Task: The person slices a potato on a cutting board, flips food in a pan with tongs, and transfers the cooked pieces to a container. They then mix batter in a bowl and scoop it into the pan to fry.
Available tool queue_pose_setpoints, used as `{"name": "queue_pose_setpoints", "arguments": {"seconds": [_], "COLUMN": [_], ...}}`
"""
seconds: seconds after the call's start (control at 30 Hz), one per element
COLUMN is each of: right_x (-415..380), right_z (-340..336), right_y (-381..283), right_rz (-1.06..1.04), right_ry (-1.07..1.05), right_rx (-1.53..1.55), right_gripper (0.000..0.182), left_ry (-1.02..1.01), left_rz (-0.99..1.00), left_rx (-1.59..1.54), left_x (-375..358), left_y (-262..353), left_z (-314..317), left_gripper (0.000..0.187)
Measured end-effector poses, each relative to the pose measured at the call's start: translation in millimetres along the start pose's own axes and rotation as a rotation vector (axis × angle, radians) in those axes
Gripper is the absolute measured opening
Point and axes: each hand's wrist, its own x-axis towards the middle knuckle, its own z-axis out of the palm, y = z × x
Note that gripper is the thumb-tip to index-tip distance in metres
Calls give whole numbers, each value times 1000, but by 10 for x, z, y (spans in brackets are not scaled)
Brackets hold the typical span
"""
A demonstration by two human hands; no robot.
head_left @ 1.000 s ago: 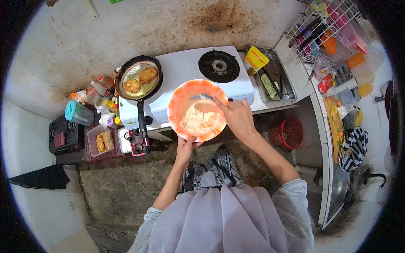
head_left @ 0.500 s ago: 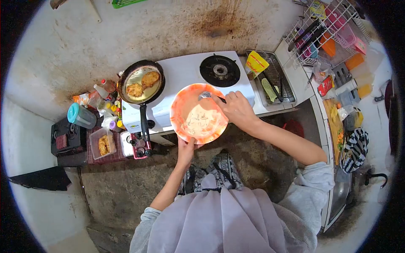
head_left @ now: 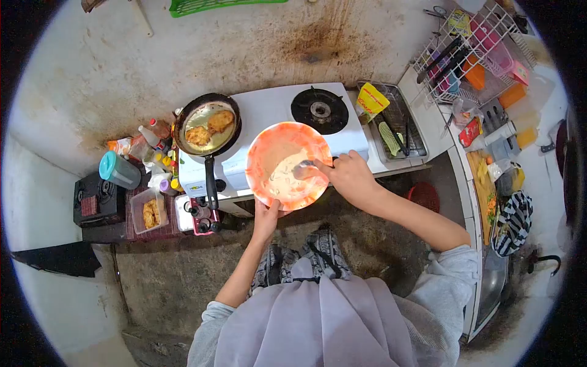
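My left hand (head_left: 267,219) grips the near rim of an orange-and-white bowl (head_left: 260,150), its thumb over the edge. Pale, creamy batter (head_left: 282,180) with darker bits covers the bowl's bottom. In my right hand (head_left: 351,177) is a spoon (head_left: 304,168), its head dipped into the batter and its handle mostly hidden by my fingers. Just left of the bowl, on the white stove (head_left: 263,101), a black frying pan (head_left: 210,156) holds two browned fritters (head_left: 221,121) in oil.
At the left, a plastic container (head_left: 160,202) holds fried pieces, near a teal-lidded jug (head_left: 119,169) and bottles. A bare burner (head_left: 320,109) is behind the bowl. Rightward are a metal tray (head_left: 416,137) with a yellow pouch (head_left: 372,101), and a white dish rack (head_left: 449,79).
My right hand has moved down and slightly right, bringing the spoon from the bowl's far side into the batter. My left hand still holds the rim.
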Motion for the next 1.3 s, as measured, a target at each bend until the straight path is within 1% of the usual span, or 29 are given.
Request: {"name": "queue_pose_setpoints", "arguments": {"seconds": [0.03,0.07,0.13,0.23,0.27,0.3,0.33,0.37,0.43,0.47,0.5,0.57,0.6,0.67,0.7,0.77,0.8,0.83,0.9,0.93,0.97,1.03,1.07,1.1,1.17,1.23,1.3], "right_x": [4,36,149,190,165,148,133,104,73,94,119,141,115,50,31,-17,-11,8,49,30,-22,-102,-126,-103,-46,-41,-110], "right_z": [-67,-123,-209,-246,-196,-134,-95,-85,-207,-238,-232,-191,-152,-81,-88,-124,-154,-135,-83,-88,-69,-30,-52,-61,-67,55,64], "right_y": [-13,-24,-50,-154,-167,-179,-186,-174,-158,-149,-149,-150,-170,-223,-204,-158,-162,-175,-205,-256,-274,-288,-262,-246,-216,-270,-346], "right_rz": [15,18,98,67,71,13,-48,-54,8,70,66,43,46,-103,-104,-54,37,35,65,48,49,-70,-21,-22,97,105,-22], "right_ry": [-9,-14,216,282,284,288,290,290,190,200,201,346,347,237,237,27,62,61,290,247,247,253,118,117,221,253,186], "right_rx": [75,75,138,168,168,222,275,275,244,247,248,283,282,286,285,267,276,276,272,237,236,238,185,186,155,189,326], "right_gripper": [42,42,42,44,44,48,53,53,49,51,51,51,51,50,50,49,46,46,42,42,42,45,48,48,49,50,49], "left_ry": [-9,-16,-33,-44,-40,-42,-38,-30,-38,-56,-52,-72,-76,-62,-62,-72,-67,-74,-86,-78,-68,-49,-29,-28,-58,-73,-85], "left_rz": [-18,-41,-49,-49,-55,-54,-60,-66,-63,-62,-60,-73,-73,-65,-64,7,6,-4,-16,-26,-34,-8,18,17,8,12,21], "left_rx": [2,3,-6,-56,-104,-103,-59,-17,-39,-57,-57,-90,-88,-107,-108,-37,-40,-45,-49,-44,-41,-42,-43,-44,-24,-17,-11], "left_x": [8,-3,-47,-48,-51,-56,-67,-77,-103,-107,-114,-123,-118,-100,-96,-112,-118,-118,-115,-123,-126,-91,-75,-82,-119,-136,-130], "left_y": [-3,-19,15,11,-1,19,56,81,88,97,108,122,131,150,153,149,143,131,123,117,111,65,52,70,111,93,80], "left_z": [-6,-8,42,75,79,82,77,69,61,61,59,66,60,34,26,0,1,6,15,17,26,-39,-63,-56,-29,-9,-16], "left_gripper": [43,44,43,43,44,44,43,43,46,48,48,46,46,45,45,45,45,45,45,46,46,46,46,46,45,45,45]}}
